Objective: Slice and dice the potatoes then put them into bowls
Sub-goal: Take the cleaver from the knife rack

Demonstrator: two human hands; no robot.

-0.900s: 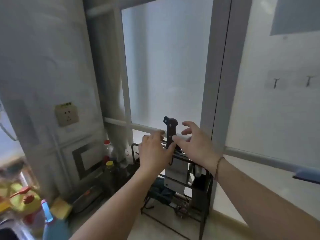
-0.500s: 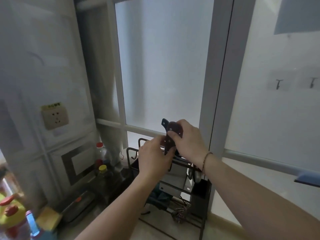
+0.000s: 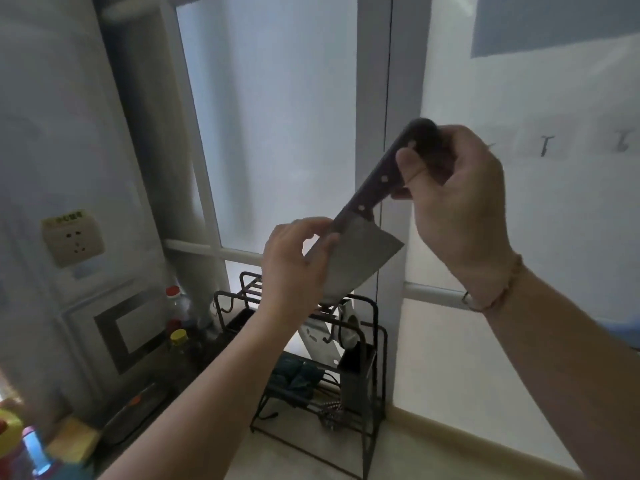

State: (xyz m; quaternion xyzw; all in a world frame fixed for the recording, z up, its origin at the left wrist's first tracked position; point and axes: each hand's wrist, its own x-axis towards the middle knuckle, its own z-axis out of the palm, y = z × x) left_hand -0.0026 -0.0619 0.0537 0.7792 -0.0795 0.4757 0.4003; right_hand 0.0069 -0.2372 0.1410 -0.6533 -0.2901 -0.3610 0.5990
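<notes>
Now the right hand (image 3: 457,202) grips the cleaver (image 3: 360,247) by its handle, long axis slanting down-left, blade toward the left hand (image 3: 294,268), whose fingertips pinch the spine. Earlier it stood upright in the rack (image 3: 367,344) below; it now hangs lifted clear.

2 bare forearms are showing in the head view, with no sleeve reaching either wrist. The left hand (image 3: 294,268) is wearing no ring, watch or band on any part that is visible. The right hand (image 3: 457,202) is likewise showing no ring. The right wrist is carrying 1 thin bracelet (image 3: 498,289) of small pinkish beads, with a small metal ring hanging at its lower edge. The fingernails are appearing short and unpainted.
</notes>
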